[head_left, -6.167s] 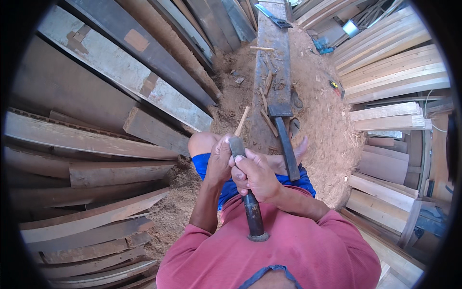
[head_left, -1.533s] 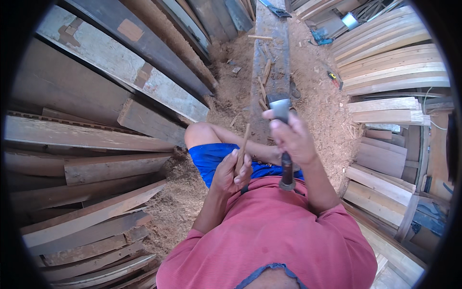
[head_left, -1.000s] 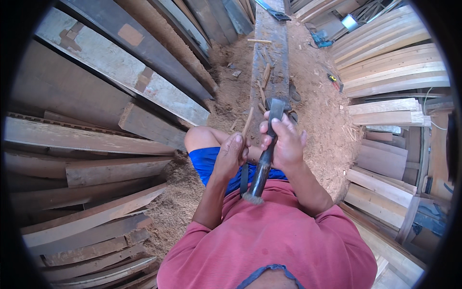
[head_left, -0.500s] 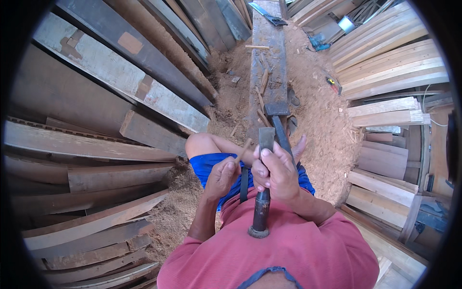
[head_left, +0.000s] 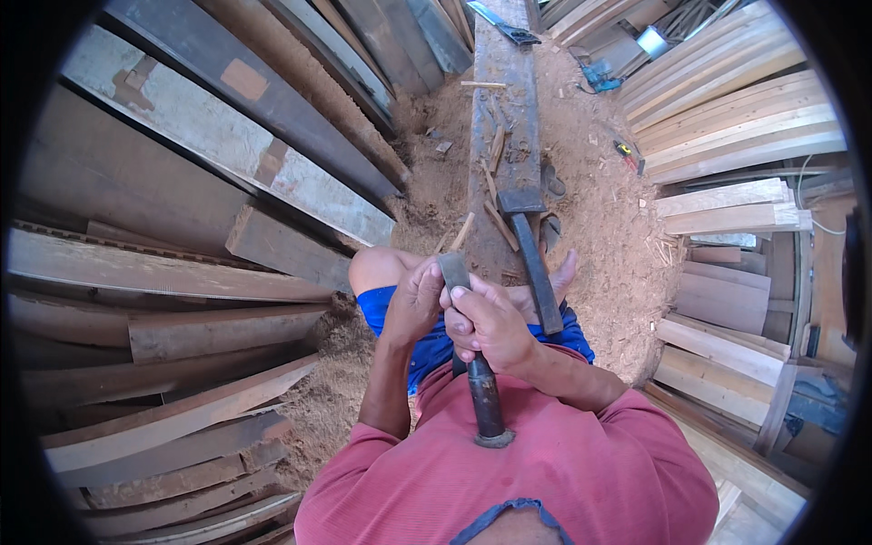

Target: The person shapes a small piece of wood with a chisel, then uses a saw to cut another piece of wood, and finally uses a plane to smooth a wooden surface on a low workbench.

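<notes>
My right hand [head_left: 490, 320] is closed around a chisel [head_left: 486, 395], near where the dark handle meets the metal. The flat grey blade points away from me, tilted left, and the handle's butt end rests against my red shirt. Beside the blade, my left hand [head_left: 416, 298] is closed on a thin wooden stick [head_left: 462, 232], whose far end sticks out past the fingers. The fingertips of that hand meet the blade's edge. Just right of both hands lies a dark mallet [head_left: 538, 272], its head on the bench and its handle reaching back towards my lap.
A long narrow bench [head_left: 509, 104] runs away from me, littered with wood scraps, with a handsaw [head_left: 509, 27] at its far end. Sawdust covers the floor. Stacked boards [head_left: 173, 227] line the left, lighter planks [head_left: 736, 118] the right. A teal power tool [head_left: 599, 76] lies at far right.
The chisel blade has swung left to meet my left hand, and its butt has shifted slightly right. My left hand has risen a little with the stick. The mallet's handle is now uncovered.
</notes>
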The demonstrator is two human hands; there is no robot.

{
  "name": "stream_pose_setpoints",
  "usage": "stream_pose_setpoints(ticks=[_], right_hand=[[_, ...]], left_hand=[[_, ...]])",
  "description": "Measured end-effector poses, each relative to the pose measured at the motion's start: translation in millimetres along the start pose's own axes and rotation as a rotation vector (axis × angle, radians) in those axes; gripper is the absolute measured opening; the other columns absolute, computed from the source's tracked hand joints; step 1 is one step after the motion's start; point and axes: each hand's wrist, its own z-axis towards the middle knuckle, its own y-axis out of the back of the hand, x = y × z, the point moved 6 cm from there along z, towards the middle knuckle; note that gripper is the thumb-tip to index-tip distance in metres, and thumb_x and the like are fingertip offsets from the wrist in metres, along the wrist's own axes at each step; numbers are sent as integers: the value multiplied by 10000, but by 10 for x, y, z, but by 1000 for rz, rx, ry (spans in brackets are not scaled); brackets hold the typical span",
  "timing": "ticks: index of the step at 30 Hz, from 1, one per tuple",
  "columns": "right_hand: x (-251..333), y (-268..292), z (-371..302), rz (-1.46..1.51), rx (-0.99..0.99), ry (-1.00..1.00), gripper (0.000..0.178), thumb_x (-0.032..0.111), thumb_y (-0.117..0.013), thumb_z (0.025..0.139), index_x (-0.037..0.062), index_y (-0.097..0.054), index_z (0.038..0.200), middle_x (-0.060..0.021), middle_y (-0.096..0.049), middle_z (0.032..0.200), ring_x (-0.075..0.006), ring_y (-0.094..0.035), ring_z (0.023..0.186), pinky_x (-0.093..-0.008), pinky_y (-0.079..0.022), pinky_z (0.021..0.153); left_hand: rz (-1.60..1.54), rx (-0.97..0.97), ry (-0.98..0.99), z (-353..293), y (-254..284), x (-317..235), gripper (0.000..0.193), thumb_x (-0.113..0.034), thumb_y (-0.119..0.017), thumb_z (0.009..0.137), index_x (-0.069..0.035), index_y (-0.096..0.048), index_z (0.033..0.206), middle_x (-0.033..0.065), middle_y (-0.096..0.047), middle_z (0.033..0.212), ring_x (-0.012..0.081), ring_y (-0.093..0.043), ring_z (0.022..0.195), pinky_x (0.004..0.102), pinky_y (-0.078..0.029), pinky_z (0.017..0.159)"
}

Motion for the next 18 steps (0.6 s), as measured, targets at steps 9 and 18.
stream_pose_setpoints(ticks=[9,18], right_hand=[[609,160,-447,-201,-66,469,160,219,-431,1038,71,-489,1039,29,-416,660,-54,-379,436,-242,-390,409],[226,322,150,230,-86,134,123,180,-480,1016,77,-507,1077,23,-479,750,-57,-429,544,-258,-432,508]], left_hand=[[161,46,90,-670,-48,412,465,-378,-356,1071,-63,-507,763,-7,-441,618,124,-417,550,281,-350,515],[-735,-157,324,-108,-206,304,380,-431,-394,1061,-98,-537,947,-40,-429,576,64,-377,453,225,-300,433]])
